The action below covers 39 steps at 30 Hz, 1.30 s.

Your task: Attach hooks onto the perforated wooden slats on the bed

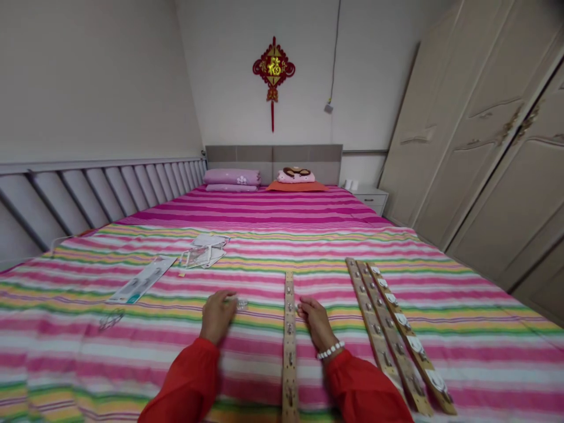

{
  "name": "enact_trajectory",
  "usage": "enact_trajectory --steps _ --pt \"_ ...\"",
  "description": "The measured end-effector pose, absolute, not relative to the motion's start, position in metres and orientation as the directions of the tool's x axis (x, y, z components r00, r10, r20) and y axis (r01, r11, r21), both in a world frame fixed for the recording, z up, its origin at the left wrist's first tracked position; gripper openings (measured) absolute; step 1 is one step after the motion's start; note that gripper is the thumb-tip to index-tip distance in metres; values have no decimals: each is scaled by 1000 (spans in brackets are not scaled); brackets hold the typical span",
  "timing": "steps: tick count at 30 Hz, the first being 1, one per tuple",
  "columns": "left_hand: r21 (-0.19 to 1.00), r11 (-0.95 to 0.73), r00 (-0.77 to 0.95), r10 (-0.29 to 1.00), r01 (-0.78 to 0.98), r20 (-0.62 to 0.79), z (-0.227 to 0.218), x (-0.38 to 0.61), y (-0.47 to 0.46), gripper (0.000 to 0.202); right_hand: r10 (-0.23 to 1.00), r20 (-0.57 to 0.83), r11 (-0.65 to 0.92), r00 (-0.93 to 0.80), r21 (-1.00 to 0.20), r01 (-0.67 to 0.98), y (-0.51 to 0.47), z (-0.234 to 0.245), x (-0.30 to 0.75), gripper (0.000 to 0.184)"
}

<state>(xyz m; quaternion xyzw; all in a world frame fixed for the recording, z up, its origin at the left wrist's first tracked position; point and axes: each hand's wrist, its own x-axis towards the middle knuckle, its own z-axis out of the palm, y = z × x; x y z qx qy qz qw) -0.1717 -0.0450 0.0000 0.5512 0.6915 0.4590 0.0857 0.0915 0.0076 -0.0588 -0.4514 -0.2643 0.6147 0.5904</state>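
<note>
We wear red on both arms. Our left sleeve is a bright, plain red, long and loosely cut, and it narrows to a cuff. Our right sleeve matches it in colour and length, its cloth full and softly creased, with deeper red in the shaded folds. Our left hand and right hand are bare. Just beyond the sleeve on our right side we wear a bracelet of chunky white beads, set close together in a single row; their finer detail is too small to tell.
</note>
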Motion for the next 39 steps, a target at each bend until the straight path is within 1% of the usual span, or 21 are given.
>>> enact_trajectory --steps 1,2,4,5,7,10,12,14,17,20,22,24,26,29,34,37,39 --pt "620 -16 -304 862 784 406 1 -167 -46 27 966 -239 -162 100 -858 -487 6 -58 92 20" --pt "520 6 -248 884 854 397 2 -163 -47 31 967 -237 -162 96 -859 -485 4 -57 93 20" --pt "380 80 -220 915 921 339 4 -156 -48 35 969 -230 -159 94 -865 -476 2 -56 93 20" --pt "341 112 -225 923 933 312 4 -153 -48 34 970 -225 -157 91 -868 -470 0 -55 94 20" --pt "314 138 -233 928 939 289 4 -151 -48 27 973 -214 -151 86 -873 -464 -1 -56 95 21" --pt "347 121 -234 924 930 304 5 -151 -51 16 977 -197 -138 78 -872 -470 -3 -58 96 22" --pt "388 88 -226 918 918 326 5 -152 -54 14 978 -196 -137 74 -867 -480 -3 -59 96 22" --pt "432 14 -195 905 902 378 6 -152 -57 15 977 -203 -145 68 -861 -488 -2 -60 97 21" --pt "475 -158 -123 853 866 507 6 -147 -60 15 974 -218 -163 53 -849 -503 -1 -59 98 19" --pt "472 -317 -45 791 823 611 7 -136 -63 14 976 -218 -176 23 -841 -511 -2 -54 99 19" --pt "453 -411 17 755 791 655 8 -126 -65 14 977 -212 -178 15 -858 -482 -5 -47 99 18" --pt "430 -486 73 722 761 688 10 -115 -66 15 982 -188 -165 11 -884 -438 -9 -37 97 21" --pt "406 -539 107 687 738 719 12 -105 -68 16 990 -136 -134 -26 -900 -414 -16 -25 93 27" --pt "372 -586 124 636 720 762 15 -91 -69 17 990 -57 -102 -127 -918 -383 -28 -6 88 34" --pt "364 -620 157 625 695 765 21 -76 -70 19 963 -63 -176 -264 -885 -431 -43 11 85 35" --pt "410 -628 161 652 661 741 22 -72 -69 20 959 -61 -187 -277 -870 -455 -44 10 86 31" --pt "495 -594 98 697 635 711 21 -70 -67 20 965 -81 -194 -251 -862 -469 -43 8 88 29"
